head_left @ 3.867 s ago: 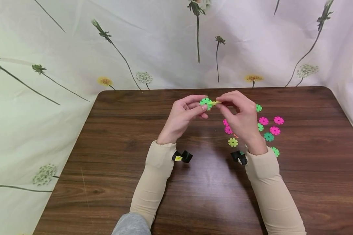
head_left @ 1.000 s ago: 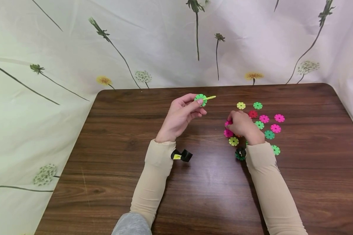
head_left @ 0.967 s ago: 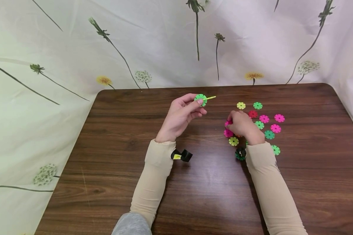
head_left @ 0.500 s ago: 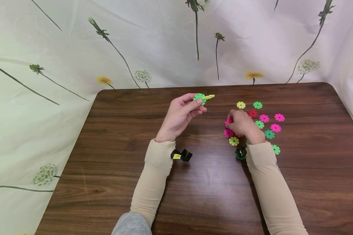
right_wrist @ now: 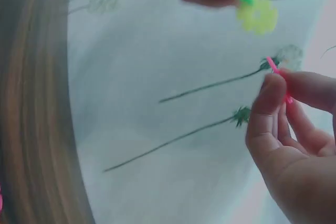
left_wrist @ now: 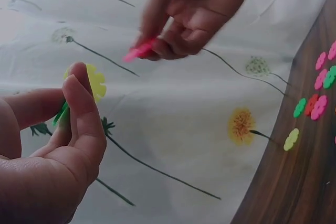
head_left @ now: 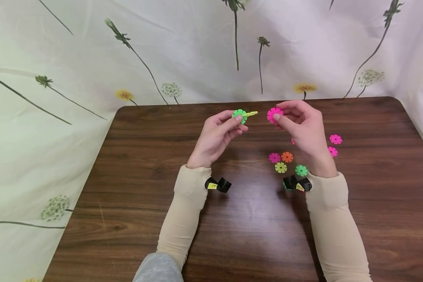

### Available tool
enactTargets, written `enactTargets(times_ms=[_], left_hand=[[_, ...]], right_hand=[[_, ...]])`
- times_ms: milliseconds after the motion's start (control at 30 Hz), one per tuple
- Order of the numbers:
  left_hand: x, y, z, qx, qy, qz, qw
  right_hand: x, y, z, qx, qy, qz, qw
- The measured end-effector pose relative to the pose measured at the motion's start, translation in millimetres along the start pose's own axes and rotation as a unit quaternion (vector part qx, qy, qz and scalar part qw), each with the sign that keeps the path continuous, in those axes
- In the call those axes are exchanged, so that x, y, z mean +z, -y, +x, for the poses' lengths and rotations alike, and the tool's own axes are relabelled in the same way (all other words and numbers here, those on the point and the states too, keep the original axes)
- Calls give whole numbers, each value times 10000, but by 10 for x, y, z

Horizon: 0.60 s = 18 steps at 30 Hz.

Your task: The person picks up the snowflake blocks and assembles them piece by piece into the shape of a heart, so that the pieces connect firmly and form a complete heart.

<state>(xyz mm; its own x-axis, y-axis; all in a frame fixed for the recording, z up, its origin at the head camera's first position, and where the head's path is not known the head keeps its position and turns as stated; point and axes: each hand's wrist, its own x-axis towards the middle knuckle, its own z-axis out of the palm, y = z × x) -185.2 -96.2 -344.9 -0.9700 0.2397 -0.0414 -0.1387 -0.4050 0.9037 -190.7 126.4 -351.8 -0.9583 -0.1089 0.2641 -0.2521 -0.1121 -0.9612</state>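
Between thumb and fingers, my left hand (head_left: 215, 137) pinches a green notched plastic disc (head_left: 240, 112) above the far part of the table. A yellow notched disc (head_left: 252, 114) is slotted into its right side, crosswise to it and edge-on in the head view; its flat face shows in the right wrist view. My right hand (head_left: 304, 131) pinches a pink notched disc (head_left: 272, 114) by its right side, raised at about the same height. A short gap separates the pink disc from the yellow one. Fingers cover part of the green disc in the left wrist view.
On the wooden table (head_left: 144, 219) under my right hand lie loose discs: magenta (head_left: 274, 158), orange (head_left: 287, 157), yellow (head_left: 281, 167), green (head_left: 301, 170) and several others partly hidden by the hand and wrist. A flower-printed cloth (head_left: 197, 47) hangs behind the table's far edge.
My right hand has picked up the pink disc from the table and lifted it up and away, towards the left hand. The left hand keeps its joined discs almost in place.
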Motion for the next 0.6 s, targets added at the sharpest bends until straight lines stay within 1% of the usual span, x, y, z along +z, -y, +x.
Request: enactTargets(times_ms=[33, 100, 200, 300, 367, 600], left_hand=[[7, 2, 5, -14, 0, -6, 10000], [22, 5, 11, -28, 14, -17, 10000], [28, 12, 8, -22, 53, -37, 10000], [34, 19, 9, 5, 117, -42, 9999], [37, 23, 9, 17, 166, -53, 9998], [49, 32, 3, -33, 282, -38, 9996]], right_hand=[[12, 33, -11, -79, -49, 259, 9996], [36, 76, -28, -239, -89, 452, 9987], [74, 100, -44, -454, -98, 345, 9983], [97, 106, -51, -576, -107, 200, 9981], [110, 105, -52, -612, -110, 96, 9980], [144, 106, -60, -608, -96, 20, 9981]])
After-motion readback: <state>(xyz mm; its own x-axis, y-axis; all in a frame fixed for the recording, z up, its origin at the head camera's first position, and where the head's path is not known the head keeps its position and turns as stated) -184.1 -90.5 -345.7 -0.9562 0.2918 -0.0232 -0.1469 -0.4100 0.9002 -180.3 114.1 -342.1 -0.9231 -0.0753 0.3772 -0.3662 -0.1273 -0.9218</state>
